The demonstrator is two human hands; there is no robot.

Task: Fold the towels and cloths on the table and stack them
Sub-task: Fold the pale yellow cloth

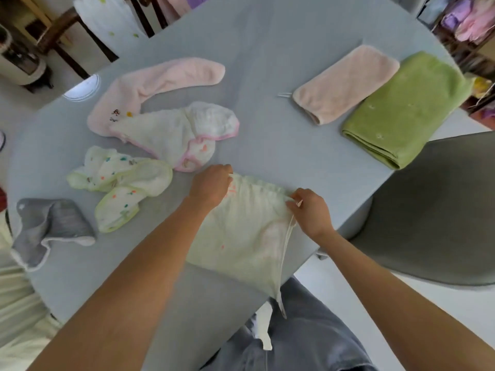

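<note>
Head view shows a pale yellow cloth (pixel 241 231) spread at the near edge of the grey bench (pixel 281 145), one corner hanging over it. Left hand (pixel 211 184) has its fingers curled shut on the cloth's far edge; right hand (pixel 310 210) pinches the far right corner. Crumpled cloths lie to the left. A folded pink towel (pixel 345 84) and folded green towel (pixel 407 108) lie touching at far right.

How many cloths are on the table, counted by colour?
Pink: 2, towel, folded towel
Green: 1, folded towel
Grey: 1, cloth
White or cream: 3, pink-trimmed, dotted, cloth being held
Total: 7
</note>
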